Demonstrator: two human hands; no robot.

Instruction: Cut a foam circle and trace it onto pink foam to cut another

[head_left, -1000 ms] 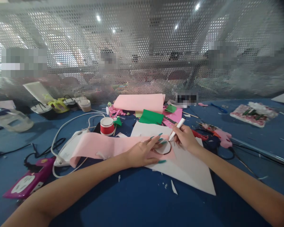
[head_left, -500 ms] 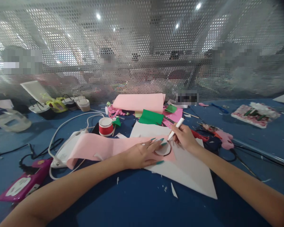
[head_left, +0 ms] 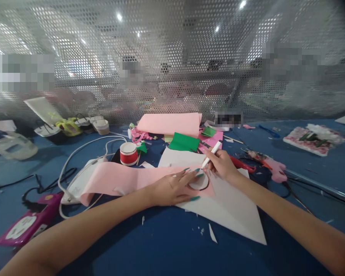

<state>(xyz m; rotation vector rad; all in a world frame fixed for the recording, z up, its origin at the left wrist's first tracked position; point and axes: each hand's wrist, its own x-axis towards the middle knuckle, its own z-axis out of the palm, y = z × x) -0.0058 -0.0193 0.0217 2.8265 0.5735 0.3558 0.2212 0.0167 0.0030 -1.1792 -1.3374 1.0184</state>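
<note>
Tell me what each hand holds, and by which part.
The right hand grips a white marker low on its barrel, near the tip. The left hand grips nothing; it presses a white disc flat on the pink strip.

Lit brightly from above by ceiling lamps [head_left: 119, 17], glaring through the perforated screen [head_left: 172, 57]. Throws only a soft shadow under the left hand [head_left: 172, 188] onto the blue table [head_left: 161, 249]. Bends at edges, darkens top right, blurs beyond the screen.

On the surface [head_left: 161, 249], the long pink foam strip [head_left: 123, 178] lies across the white paper sheet [head_left: 232, 211]; the small round white disc [head_left: 201, 183] sits on its right end under your left hand [head_left: 171, 188], your right hand [head_left: 222, 165] and white marker [head_left: 212, 152] just behind.
</note>
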